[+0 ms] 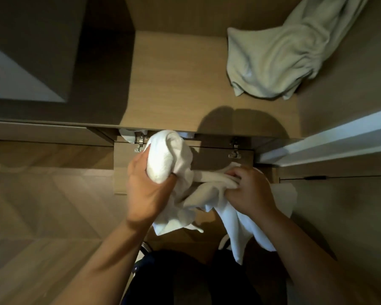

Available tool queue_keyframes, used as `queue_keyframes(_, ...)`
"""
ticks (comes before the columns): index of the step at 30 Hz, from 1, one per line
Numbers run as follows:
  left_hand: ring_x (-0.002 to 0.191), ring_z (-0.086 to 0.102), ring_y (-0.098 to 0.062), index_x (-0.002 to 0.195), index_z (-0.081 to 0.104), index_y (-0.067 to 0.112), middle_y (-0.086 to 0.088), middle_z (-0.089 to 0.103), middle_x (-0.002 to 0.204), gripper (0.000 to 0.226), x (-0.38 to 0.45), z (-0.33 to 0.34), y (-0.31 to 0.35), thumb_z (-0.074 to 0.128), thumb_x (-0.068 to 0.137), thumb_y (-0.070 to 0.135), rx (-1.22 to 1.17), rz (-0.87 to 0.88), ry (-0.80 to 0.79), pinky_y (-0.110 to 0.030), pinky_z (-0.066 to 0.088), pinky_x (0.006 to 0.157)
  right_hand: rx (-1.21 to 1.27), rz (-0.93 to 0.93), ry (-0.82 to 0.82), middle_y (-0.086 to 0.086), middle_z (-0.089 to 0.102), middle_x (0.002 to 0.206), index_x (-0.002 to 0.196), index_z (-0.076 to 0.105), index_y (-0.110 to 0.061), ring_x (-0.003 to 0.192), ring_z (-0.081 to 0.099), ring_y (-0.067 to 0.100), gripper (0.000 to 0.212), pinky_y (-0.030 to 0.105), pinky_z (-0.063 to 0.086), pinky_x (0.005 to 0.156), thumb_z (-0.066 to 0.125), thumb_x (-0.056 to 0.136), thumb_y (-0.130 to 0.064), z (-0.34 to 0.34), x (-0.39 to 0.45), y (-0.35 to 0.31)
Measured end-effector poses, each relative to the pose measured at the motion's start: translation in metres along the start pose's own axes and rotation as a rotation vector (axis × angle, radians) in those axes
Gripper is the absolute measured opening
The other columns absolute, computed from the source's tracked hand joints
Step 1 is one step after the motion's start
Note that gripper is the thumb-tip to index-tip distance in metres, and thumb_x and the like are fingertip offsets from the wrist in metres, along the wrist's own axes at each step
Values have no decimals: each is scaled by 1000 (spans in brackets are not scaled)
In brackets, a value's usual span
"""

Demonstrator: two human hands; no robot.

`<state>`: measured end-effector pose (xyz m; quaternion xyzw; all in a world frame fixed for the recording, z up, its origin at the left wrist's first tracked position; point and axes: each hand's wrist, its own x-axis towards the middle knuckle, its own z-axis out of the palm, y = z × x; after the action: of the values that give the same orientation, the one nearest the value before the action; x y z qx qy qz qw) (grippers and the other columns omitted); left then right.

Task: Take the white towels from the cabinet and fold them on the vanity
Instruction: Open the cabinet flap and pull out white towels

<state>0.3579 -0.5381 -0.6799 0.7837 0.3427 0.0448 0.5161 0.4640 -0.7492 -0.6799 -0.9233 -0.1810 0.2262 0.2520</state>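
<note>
White towels (180,172) bunched between both hands, in front of the open cabinet (185,157) below the counter (174,84) | left hand (147,188) grips a rolled wad, fingers curled round it | right hand (251,190) pinches crumpled cloth, tail hanging down | pale green towel (284,56) lies rumpled on counter's far right

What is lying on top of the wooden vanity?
One crumpled pale towel lies on the vanity top, at its far right. A round shadow falls near the front edge. Whatever lies beneath the towel is covered, so I cannot tell.
</note>
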Motion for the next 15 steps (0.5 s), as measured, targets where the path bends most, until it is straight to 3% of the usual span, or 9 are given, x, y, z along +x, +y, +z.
queue_keyframes(2,103,64,-27,119,62,15,-8,66,112,54,-19,-22,35,76,70,32,1,9,41,-50,55,83,-13,-40,5,1,65,96,102,73,-15,89,60,18,32,17,39,67,70,72,-6,-33,-17,-28)
queue_keyframes(7,110,60,-30,124,60,9,-12,64,117,64,-62,-80,116,75,64,26,-52,-69,95,-51,52,92,-59,-83,19,9,67,102,106,73,-13,95,61,26,35,34,49,78,69,72,-6,-118,-58,-99)
queue_keyframes(11,113,58,-23,126,58,17,-5,61,120,61,-87,-129,164,80,69,18,-62,-33,113,-47,51,96,-44,-82,28,11,70,104,107,73,-11,96,63,28,35,39,52,82,67,74,-1,-172,-92,-147)
queue_keyframes(15,101,61,-9,113,59,32,10,63,108,50,-104,-182,199,78,68,21,-87,53,131,-39,54,86,16,-48,99,9,71,104,108,73,-12,97,64,26,42,36,52,83,65,71,5,-208,-132,-191)
